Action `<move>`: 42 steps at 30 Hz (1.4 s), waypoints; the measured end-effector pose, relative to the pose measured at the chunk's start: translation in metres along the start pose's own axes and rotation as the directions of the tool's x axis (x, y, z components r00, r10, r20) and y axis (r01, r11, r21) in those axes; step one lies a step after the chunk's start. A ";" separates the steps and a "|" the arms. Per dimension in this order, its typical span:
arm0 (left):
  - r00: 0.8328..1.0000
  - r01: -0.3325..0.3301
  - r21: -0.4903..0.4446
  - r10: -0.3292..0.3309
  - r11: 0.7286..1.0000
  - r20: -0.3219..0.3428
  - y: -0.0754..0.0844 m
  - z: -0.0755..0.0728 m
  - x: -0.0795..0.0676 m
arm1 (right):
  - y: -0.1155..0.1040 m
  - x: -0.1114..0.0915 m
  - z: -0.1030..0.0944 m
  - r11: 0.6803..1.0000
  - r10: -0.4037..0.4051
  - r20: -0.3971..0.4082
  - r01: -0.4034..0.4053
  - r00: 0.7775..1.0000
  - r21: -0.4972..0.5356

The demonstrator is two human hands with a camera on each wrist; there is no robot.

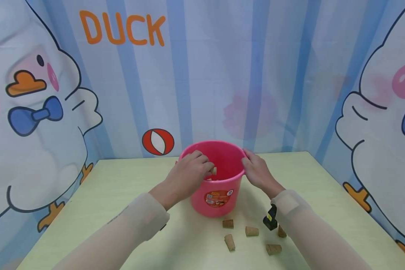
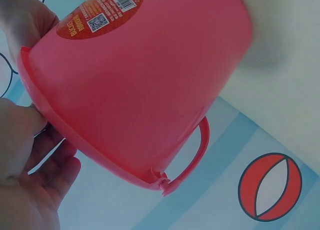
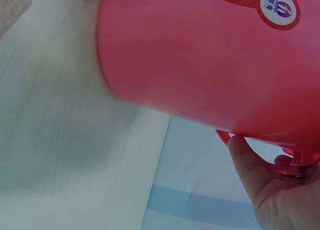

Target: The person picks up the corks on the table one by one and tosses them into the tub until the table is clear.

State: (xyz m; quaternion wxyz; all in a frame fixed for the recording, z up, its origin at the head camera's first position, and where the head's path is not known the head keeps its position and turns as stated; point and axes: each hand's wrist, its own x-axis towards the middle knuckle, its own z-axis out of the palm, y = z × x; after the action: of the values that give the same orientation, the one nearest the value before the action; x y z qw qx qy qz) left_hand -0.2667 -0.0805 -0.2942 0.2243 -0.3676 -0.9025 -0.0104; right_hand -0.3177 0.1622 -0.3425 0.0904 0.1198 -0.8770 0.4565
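A pink bucket [image 1: 216, 202] stands upright on the table, with a red label on its front. My left hand [image 1: 190, 173] is over the bucket's front left rim, pinching a cork stopper [image 1: 214, 171] at the opening. In the left wrist view the bucket wall hides that cork, and the left fingers [image 2: 65, 175] show beside the rim. On the other side, my right hand [image 1: 258, 170] holds the bucket by the rim; the right wrist view shows its thumb and fingers around the red handle [image 3: 285, 169] near its joint. A bit of something pale shows inside, just behind the front rim.
Several loose corks lie in front of the bucket, among them one cork [image 1: 229, 242] nearest the left and another cork [image 1: 273, 249] by the right forearm. A black strap [image 1: 270, 217] hangs at the right wrist. Behind the table [image 1: 128, 198] hangs a duck-print curtain [image 1: 209, 75].
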 end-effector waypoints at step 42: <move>0.914 0.318 -0.440 -0.395 0.840 -0.094 -0.034 0.005 -0.012 | 0.000 0.001 -0.001 1.000 0.008 0.005 -0.008 1.000 0.006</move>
State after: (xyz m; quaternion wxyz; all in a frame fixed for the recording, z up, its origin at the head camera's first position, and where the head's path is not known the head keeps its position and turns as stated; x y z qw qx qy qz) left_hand -0.2843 -0.1122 -0.2987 0.2161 -0.2293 -0.9078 -0.2769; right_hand -0.3181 0.1632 -0.3417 0.0860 0.1177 -0.8764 0.4590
